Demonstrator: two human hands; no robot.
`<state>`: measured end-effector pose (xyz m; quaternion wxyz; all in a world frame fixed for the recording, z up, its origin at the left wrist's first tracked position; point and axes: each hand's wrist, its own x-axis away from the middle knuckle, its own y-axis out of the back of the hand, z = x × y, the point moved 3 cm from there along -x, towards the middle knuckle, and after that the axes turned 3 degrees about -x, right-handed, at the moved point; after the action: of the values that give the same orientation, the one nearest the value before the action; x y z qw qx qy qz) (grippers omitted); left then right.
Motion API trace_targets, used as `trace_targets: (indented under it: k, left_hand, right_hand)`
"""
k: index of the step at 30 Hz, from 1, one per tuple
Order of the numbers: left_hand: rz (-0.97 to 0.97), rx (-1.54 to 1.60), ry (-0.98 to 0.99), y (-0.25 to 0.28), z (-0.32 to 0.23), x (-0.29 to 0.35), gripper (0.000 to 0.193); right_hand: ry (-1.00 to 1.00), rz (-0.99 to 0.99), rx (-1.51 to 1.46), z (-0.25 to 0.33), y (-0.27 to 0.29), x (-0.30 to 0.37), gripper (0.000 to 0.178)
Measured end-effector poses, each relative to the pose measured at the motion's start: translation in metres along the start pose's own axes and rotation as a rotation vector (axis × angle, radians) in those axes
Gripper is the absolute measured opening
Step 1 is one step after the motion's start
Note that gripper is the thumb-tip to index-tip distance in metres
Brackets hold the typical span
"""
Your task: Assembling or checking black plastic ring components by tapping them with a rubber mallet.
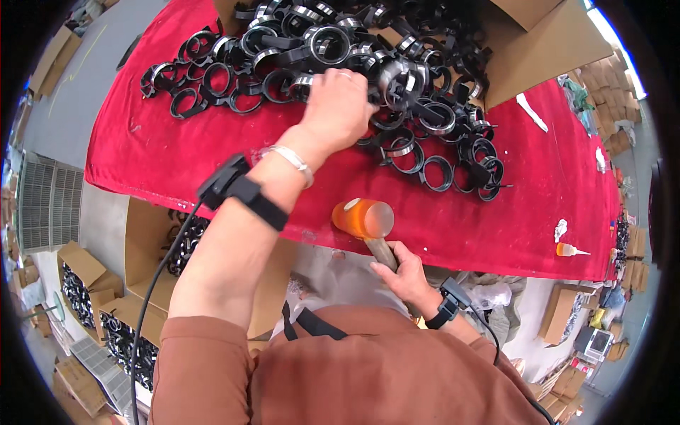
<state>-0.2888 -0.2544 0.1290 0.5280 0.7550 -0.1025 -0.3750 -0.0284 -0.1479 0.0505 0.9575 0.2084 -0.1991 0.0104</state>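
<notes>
My left hand (pixel 336 106) reaches over the near edge of a heap of black ring-shaped parts (pixel 329 45), its fingers curled and largely hidden. At its fingertips a black ring-shaped part with a silvery band (pixel 401 83) is smeared by motion and appears to be in its grip. Many of the heaped rings have a short arm on one side. Lower down, at the table's near edge, my right hand (pixel 407 276) is closed round the handle of a mallet (pixel 363 218). The orange mallet head rests on or just above the red cloth.
A red cloth (pixel 234 152) covers the table. Behind the heap stands an open cardboard box (pixel 545 53). A small orange-and-white nozzle bottle (pixel 569 249) lies at the right. Boxes of black parts (pixel 127 340) stand on the floor at left. Cables run from both wrist devices.
</notes>
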Motion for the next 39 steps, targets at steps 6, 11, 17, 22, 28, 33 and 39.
trace_targets:
  k: [6, 11, 17, 22, 28, 33, 39]
  left_hand:
    - [0.252, 0.781, 0.636, 0.062, 0.052, 0.131, 0.022]
    - [0.328, 0.939, 0.976, 0.023, 0.055, 0.298, 0.022]
    - [0.233, 1.136, 0.967, -0.006, 0.055, 0.299, 0.035]
    - [0.201, 1.221, 1.191, -0.009, 0.059, 0.3, 0.038]
    - [0.098, 1.431, 1.29, -0.013, 0.05, 0.292, 0.033]
    - [0.095, 1.345, 1.336, -0.017, 0.049, 0.299, 0.031]
    - [0.002, 1.375, 1.393, -0.018, 0.048, 0.303, 0.038]
  right_hand:
    - [-0.06, 0.041, -0.261, -0.015, -0.002, -0.004, 0.037]
    - [-0.083, 0.016, -0.227, 0.003, -0.006, -0.003, 0.028]
    - [-0.041, 0.025, -0.29, 0.035, -0.032, -0.003, 0.043]
    - [0.213, 0.016, -0.192, 0.07, -0.053, -0.002, 0.049]
    - [0.768, -0.137, 0.333, 0.059, -0.072, 0.003, 0.046]
    - [0.521, 0.039, 0.216, 0.052, -0.076, 0.001, 0.051]
    - [0.637, -0.077, -0.067, 0.143, -0.074, -0.028, 0.05]
